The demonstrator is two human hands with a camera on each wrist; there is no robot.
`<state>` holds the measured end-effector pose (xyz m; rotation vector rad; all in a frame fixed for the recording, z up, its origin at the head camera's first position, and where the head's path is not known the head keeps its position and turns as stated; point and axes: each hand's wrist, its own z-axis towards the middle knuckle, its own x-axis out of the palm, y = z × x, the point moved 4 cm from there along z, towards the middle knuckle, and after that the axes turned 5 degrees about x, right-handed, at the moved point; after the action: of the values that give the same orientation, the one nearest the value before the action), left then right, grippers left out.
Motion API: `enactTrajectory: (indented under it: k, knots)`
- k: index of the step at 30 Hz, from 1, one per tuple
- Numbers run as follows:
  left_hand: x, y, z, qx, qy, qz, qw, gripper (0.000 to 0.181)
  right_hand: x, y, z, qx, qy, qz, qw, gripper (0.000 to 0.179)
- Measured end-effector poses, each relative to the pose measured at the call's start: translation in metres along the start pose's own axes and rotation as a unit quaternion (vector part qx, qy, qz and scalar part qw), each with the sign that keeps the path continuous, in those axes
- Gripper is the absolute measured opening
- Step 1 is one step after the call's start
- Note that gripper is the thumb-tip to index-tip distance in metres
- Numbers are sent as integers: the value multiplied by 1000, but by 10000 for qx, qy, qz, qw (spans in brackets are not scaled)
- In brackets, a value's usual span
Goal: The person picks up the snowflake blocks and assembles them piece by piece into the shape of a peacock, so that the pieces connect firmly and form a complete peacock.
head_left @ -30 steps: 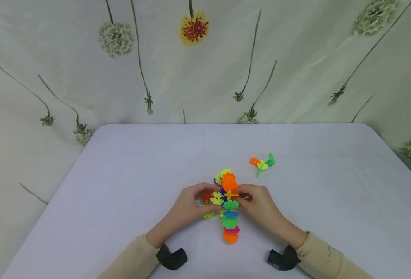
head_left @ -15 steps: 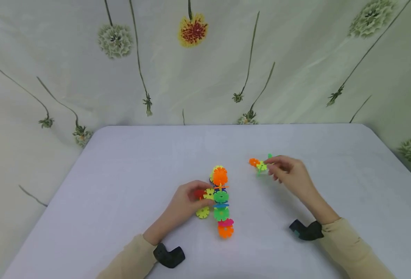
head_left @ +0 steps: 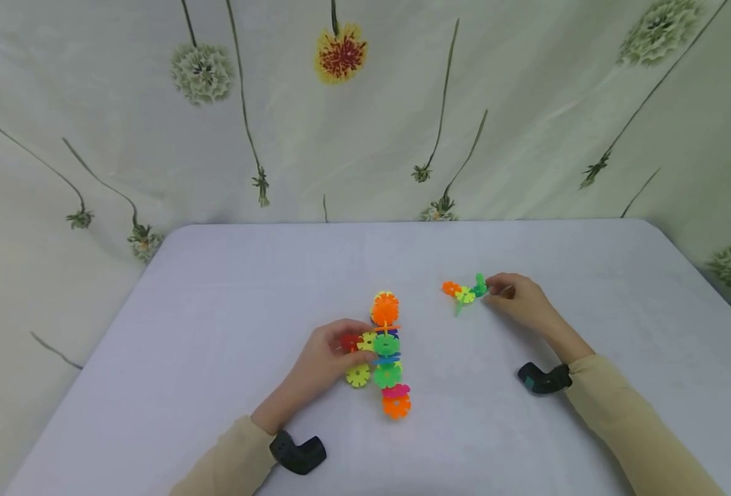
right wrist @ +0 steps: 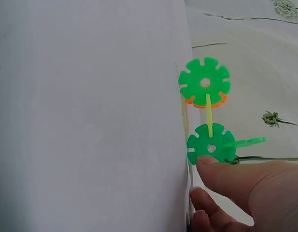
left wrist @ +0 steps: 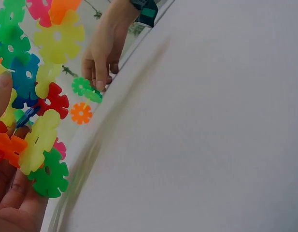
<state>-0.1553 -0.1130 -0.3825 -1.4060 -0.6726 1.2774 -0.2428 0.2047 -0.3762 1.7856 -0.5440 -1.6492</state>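
My left hand (head_left: 328, 358) grips a long cluster of interlocking plastic snowflake discs (head_left: 387, 375), with its thumb and fingers round its left side. Orange, green, blue, pink, yellow and red discs show in it, slotted together at angles. To the back right, a smaller group of snowflake discs (head_left: 465, 295) has orange, yellow and green pieces. The fingers of my right hand (head_left: 523, 301) pinch its right end. In the right wrist view the thumb (right wrist: 214, 171) lies over the edge of a green disc (right wrist: 199, 141); the fingertips behind that disc are hidden.
Both groups are over a white-covered table (head_left: 266, 275). A cloth printed with flowers (head_left: 377, 138) hangs behind its far edge. Each wrist wears a black camera, such as the left wrist's camera (head_left: 298, 453).
My right hand has left the long cluster, moved back and right, and taken hold of the smaller group's green end. The left hand keeps the long cluster, which has shifted slightly left.
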Motion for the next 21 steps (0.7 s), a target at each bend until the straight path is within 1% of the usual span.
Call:
enactTrajectory:
  k: [2, 4, 6, 8, 10, 11, 13, 15, 17, 21]
  knots:
    - [-1, 1, 0, -40, -2, 24, 10000, 35, 3, 6, 1, -142, -214, 18, 9997, 21]
    - [-1, 2, 0, -100, 23, 41, 9999, 35, 6, 17, -5, -438, -494, 140, 9977, 13]
    - [-2, 3, 0, -158, 41, 12, 9999, 35, 9, 34, -17, -917, -770, 265, 9924, 7]
    - [-3, 5, 0, -218, 50, -53, 9997, 35, 13, 53, -33, -1512, -943, 364, 9833, 8]
    - [-4, 5, 0, -267, 48, -141, 9995, 34, 21, 70, -49, -2015, -917, 440, 9742, 13]
    - [-4, 6, 0, -283, 53, -195, 9994, 33, 25, 76, -56, -2190, -846, 477, 9709, 15]
    - [-4, 6, 0, -294, 76, -271, 9992, 32, 33, 86, -68, -2391, -694, 517, 9671, 19]
    - [-5, 6, -1, -295, 98, -330, 9990, 31, 40, 92, -75, -2518, -571, 482, 9649, 20]
    - [-5, 5, -1, -289, 114, -381, 9988, 31, 44, 97, -79, -2678, -575, 372, 9610, 22]
    - [-4, 6, -1, -281, 136, -490, 9983, 31, 46, 105, -87, -3155, -833, 87, 9452, 22]
